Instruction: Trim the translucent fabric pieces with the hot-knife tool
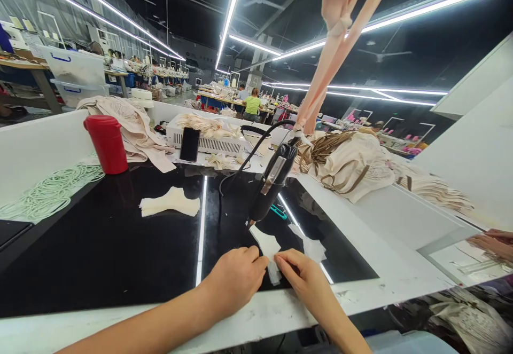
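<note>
My left hand (pixel 236 279) and my right hand (pixel 302 278) are close together near the front edge of a glossy black work surface (pixel 120 263). Between them lies a small cream fabric piece (pixel 265 241), pinched along its edges by the fingers of both. Just above its far end hangs a black hand-held electric tool (pixel 273 183) with a narrow tip; whether it touches the cloth I cannot tell. Pink fabric strips (pixel 326 65) hold the tool up from above. A similar stack of cream pieces (pixel 170 202) lies to the left, and a teal-handled tool (pixel 278 212) behind.
A red lidded cup (pixel 106 144), light green cords (pixel 56 188) and a phone (pixel 189 144) stand or lie around the left and back. Piled cream garments (pixel 352 162) fill the back right. Another person's hands (pixel 495 243) show at the right edge.
</note>
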Demonstrator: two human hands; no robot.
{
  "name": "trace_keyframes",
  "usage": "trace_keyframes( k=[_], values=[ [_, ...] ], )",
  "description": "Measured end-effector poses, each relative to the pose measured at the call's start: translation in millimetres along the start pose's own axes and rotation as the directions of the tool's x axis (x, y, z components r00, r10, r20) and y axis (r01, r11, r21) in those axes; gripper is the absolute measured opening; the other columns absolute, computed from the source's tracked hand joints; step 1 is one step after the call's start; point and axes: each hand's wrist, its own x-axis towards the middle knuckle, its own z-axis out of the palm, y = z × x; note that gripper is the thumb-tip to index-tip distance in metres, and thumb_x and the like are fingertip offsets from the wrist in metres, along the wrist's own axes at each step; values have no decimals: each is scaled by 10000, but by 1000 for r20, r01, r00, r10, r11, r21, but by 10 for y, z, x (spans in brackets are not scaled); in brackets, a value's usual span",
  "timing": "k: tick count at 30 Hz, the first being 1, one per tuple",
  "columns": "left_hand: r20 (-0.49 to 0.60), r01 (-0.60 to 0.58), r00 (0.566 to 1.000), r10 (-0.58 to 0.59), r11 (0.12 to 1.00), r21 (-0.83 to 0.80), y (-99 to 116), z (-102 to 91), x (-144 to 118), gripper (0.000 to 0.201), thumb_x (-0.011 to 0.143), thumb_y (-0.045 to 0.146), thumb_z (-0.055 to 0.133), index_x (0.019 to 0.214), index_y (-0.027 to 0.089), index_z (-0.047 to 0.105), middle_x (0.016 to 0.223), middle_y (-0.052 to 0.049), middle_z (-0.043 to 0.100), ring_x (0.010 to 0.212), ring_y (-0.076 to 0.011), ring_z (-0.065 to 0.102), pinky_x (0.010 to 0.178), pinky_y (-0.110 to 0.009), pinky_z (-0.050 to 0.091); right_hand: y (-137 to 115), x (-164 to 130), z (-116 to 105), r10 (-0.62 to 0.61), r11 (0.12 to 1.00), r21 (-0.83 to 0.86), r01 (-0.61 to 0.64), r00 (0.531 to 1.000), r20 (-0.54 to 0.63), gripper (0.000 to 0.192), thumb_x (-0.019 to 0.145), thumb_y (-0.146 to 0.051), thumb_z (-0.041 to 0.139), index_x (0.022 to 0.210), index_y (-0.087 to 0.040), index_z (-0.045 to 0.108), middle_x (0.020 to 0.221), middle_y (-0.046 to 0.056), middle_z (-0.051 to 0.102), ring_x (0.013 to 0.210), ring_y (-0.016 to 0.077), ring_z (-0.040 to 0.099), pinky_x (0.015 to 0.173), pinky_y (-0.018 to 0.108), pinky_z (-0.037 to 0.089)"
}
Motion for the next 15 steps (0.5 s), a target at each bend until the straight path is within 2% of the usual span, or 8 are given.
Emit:
trace_keyframes(
  k=[8, 12, 15],
  values=[
    [-25, 49, 998, -49, 999, -23, 19, 6, 0, 239, 1028, 184, 516, 1255, 223, 583, 887, -12, 626, 734, -200, 625, 635, -313, 510, 11, 41, 16, 68, 993, 96, -65, 997, -28, 387, 955, -480, 502, 736, -215, 678, 724, 28, 647, 716, 215, 610, 666, 316, 452],
    [-30, 28, 999, -28, 999, -28, 19, 12, 8, 116, 1022, 192, 529, 1044, 216, 640, 869, -18, 610, 738, -194, 615, 645, -306, 493, 0, 72, -12, 98, 984, 153, -90, 994, -49, 389, 908, -520, 560, 696, -214, 673, 697, 24, 638, 699, 214, 592, 647, 311, 442],
    [-24, 5, 1000, -6, 1000, -29, 20, 7, 15, 132, 1028, 216, 530, 951, 209, 637, 869, -23, 609, 747, -193, 609, 656, -308, 487, 3, 137, -60, 136, 967, 225, -116, 988, -75, 386, 861, -554, 620, 695, -214, 694, 657, 10, 614, 651, 193, 566, 604, 293, 442]
  ],
)
